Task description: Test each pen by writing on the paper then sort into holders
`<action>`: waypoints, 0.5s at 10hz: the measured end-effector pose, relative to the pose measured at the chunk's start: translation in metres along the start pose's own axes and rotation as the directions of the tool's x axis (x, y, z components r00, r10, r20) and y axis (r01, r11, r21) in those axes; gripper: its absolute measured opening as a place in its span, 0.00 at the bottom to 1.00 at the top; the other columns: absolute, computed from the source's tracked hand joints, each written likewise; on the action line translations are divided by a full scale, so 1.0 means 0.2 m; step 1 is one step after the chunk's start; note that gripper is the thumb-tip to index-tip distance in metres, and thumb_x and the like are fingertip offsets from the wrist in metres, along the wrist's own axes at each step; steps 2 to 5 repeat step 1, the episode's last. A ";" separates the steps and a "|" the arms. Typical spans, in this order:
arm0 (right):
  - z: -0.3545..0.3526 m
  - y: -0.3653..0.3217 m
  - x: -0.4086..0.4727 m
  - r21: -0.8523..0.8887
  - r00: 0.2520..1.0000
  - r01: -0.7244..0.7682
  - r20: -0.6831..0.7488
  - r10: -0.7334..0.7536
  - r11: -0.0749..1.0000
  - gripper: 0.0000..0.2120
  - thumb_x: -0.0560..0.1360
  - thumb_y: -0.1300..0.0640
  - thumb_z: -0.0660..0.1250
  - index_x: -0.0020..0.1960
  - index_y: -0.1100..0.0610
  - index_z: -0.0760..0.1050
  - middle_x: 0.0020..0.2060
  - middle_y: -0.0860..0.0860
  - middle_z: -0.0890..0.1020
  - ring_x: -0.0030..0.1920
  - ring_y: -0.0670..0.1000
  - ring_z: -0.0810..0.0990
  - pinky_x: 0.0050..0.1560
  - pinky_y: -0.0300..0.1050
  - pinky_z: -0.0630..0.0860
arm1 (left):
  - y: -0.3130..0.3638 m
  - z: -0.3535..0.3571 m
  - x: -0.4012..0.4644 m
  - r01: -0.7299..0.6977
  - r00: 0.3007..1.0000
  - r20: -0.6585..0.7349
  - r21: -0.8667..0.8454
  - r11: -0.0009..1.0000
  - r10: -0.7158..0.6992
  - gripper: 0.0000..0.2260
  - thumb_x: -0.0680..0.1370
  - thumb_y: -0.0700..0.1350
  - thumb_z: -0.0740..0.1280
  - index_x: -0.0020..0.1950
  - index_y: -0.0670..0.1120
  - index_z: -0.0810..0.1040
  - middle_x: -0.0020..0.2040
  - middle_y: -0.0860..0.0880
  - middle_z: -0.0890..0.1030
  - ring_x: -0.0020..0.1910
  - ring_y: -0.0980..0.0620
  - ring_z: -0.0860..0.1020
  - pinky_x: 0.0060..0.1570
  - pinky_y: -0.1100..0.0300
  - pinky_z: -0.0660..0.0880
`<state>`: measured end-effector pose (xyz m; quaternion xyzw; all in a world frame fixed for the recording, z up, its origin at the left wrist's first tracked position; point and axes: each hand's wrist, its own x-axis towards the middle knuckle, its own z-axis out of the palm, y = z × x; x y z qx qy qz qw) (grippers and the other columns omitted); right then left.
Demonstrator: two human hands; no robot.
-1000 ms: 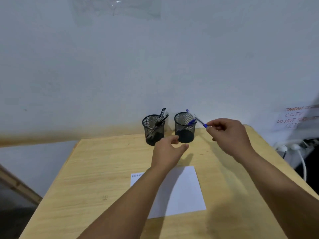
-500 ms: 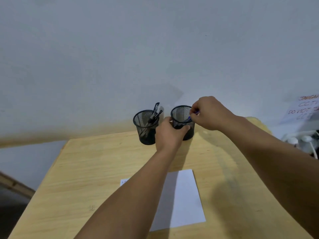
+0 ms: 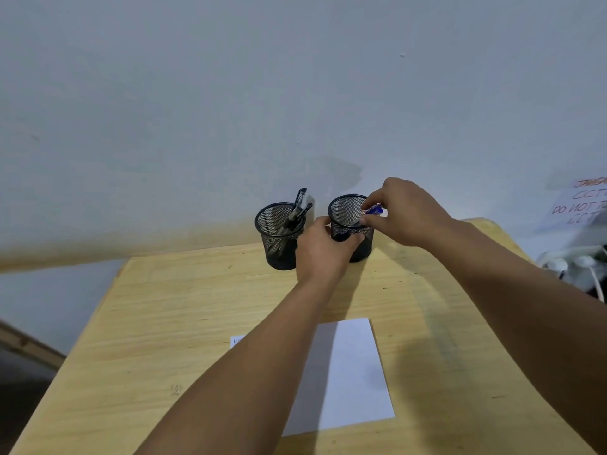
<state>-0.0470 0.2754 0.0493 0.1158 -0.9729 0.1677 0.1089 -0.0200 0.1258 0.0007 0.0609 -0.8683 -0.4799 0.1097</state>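
Two black mesh holders stand at the table's far edge against the wall. The left holder (image 3: 279,236) has several dark pens (image 3: 297,211) leaning in it. My left hand (image 3: 323,249) wraps the front of the right holder (image 3: 348,213). My right hand (image 3: 407,213) hovers at that holder's right rim, fingers pinched on a blue pen (image 3: 374,210) whose lower end points into the holder. A white sheet of paper (image 3: 351,372) lies on the table in front of me, partly hidden by my left forearm.
The wooden table (image 3: 164,323) ends at the wall behind the holders. A handwritten paper notice (image 3: 581,201) hangs on the wall at the right. White plugs and cables (image 3: 578,264) sit beyond the table's right edge.
My right hand brought the blue pen from beside the right holder to its rim. My left hand reached forward and closed on that holder. The view shifted closer.
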 end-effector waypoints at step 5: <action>-0.02 0.00 -0.04 0.082 0.999 -0.033 -0.020 0.035 0.996 0.17 0.73 0.45 0.73 0.59 0.51 0.82 0.45 0.49 0.74 0.53 0.54 0.78 0.47 0.45 0.70 | 0.02 -0.04 -0.03 0.011 1.000 0.019 -0.008 1.000 -0.011 0.20 0.70 0.55 0.76 0.57 0.47 0.79 0.37 0.62 0.72 0.43 0.55 0.73 0.43 0.63 0.66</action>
